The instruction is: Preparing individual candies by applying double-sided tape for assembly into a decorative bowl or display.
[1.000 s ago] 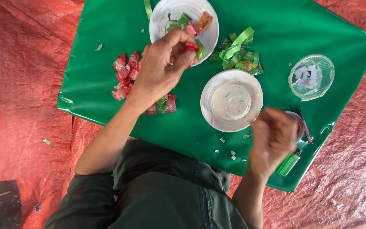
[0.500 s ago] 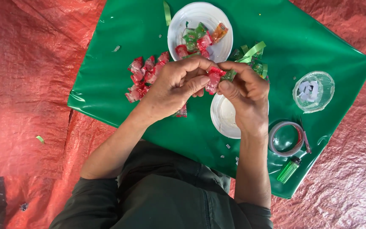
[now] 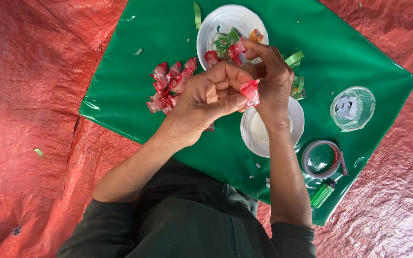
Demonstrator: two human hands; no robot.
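Head view: both hands are meeting above the green sheet (image 3: 120,95). The left hand (image 3: 206,95) is pinching a red candy (image 3: 251,91) between thumb and forefinger, its other fingers curled in; the right hand (image 3: 273,76) is closing on the same candy from 2 o'clock, fingertips bent onto the wrapper. The candy is being held in the air just above the near plate (image 3: 283,138), not resting on anything. A second ago the hands were well apart, the left over the far plate (image 3: 216,24) at 12 o'clock and the right down by the tape roll (image 3: 321,158) at 4 o'clock; they are now sharing one piece, so the two-handed work on the wrapper is judged to be starting. A pile (image 3: 170,86) of red candies is lying at 9 o'clock of the hands, a lidded cup (image 3: 353,108) at 3 o'clock and a green lighter (image 3: 323,193) at 5 o'clock.
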